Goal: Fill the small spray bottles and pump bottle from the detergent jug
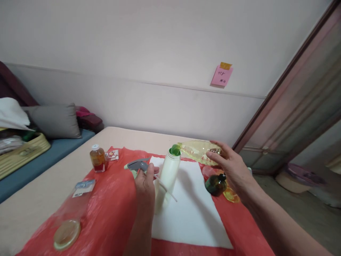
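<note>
My right hand [226, 160] is wrapped round a clear yellowish plastic bottle [195, 149], tipped almost level. Its neck end points left, at a green piece [175, 149] in the mouth of a tall pale bottle [168, 174]; I cannot tell whether this piece is a funnel or a cap. The pale bottle stands upright on a white cloth [197, 217]. In my left hand [146, 181] is a grey spray trigger head [137, 165], its thin tube [167, 190] slanting down to the right across the pale bottle. Whether liquid is flowing is not visible.
Red plastic sheeting [106, 206] lies under the cloth. On the left are an amber bottle [97, 158], a small packet [112, 155], a clear bag [84, 188] and a round lid [67, 234]. To the right sit a dark green bottle [215, 185] and a yellow dish [231, 195].
</note>
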### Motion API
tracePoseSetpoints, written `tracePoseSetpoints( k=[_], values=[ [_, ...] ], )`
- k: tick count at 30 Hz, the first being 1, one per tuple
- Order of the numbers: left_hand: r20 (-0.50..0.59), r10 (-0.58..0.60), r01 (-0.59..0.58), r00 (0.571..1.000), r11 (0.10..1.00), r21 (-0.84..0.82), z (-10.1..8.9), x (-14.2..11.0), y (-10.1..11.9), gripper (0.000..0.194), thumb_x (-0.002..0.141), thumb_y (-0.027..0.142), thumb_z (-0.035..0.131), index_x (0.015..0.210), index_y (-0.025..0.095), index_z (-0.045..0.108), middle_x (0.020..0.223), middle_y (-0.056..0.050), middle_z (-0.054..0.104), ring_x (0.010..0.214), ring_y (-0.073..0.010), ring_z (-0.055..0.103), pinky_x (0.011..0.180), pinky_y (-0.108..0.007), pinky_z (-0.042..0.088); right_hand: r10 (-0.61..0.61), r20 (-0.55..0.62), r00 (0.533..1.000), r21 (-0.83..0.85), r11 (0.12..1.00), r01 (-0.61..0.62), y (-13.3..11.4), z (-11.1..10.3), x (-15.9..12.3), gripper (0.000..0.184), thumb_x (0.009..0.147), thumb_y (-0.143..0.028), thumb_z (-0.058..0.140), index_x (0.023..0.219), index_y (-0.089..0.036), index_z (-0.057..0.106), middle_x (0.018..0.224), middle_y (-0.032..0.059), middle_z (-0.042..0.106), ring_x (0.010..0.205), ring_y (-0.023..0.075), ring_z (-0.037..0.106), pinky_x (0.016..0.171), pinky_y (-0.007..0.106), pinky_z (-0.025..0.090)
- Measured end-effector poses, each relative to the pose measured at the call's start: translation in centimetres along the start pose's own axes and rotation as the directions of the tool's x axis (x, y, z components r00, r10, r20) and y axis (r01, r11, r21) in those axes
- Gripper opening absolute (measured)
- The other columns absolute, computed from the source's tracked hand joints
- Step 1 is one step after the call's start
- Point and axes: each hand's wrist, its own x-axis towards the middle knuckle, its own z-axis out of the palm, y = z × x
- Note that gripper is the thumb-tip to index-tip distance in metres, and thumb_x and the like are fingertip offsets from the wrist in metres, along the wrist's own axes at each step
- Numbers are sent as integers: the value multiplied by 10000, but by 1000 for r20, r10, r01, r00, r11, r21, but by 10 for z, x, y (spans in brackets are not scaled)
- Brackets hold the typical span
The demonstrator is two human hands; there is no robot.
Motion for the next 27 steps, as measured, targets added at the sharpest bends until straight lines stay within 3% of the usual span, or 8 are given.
tracePoseSetpoints(
  k=[4,8,16,21,27],
  values=[
    [2,-5,5,1000,1000,11,-1,1,0,527,764,653,597,806,137,697,809,-118,717,784,-223,679,704,-321,528,-23,-14,1000,-25,999,23,-3,1,-2,659,680,-541,766,1251,-245,622,950,51,643,857,222,609,695,343,505],
    [6,-1,1,1000,1000,10,-1,3,-2,528,761,654,600,793,136,698,785,-115,712,761,-219,677,685,-312,526,-72,-32,997,-117,991,68,-2,0,-2,630,692,-550,754,1251,-290,626,1011,47,652,908,243,619,752,378,498],
    [16,-5,5,1000,1000,14,-2,5,-4,528,767,655,597,806,138,696,832,-123,721,767,-217,678,694,-319,524,-322,-14,946,-408,866,289,-19,4,-1,612,680,-538,728,1232,-289,635,1192,70,647,1028,291,587,933,471,427],
    [7,6,-6,1000,1000,-10,-2,5,-4,516,765,644,609,793,135,690,800,-115,713,762,-217,678,658,-304,518,-410,82,908,-544,745,385,-32,8,-3,578,715,-516,709,1249,-316,620,1125,63,645,969,285,608,881,468,441],
    [16,1,-1,1000,1000,-22,-5,4,2,508,774,635,608,808,134,685,849,-120,715,805,-226,683,670,-305,527,-367,158,917,-708,605,364,-54,16,-7,541,717,-477,704,1237,-351,619,1046,55,630,819,255,611,676,383,417]
  ],
)
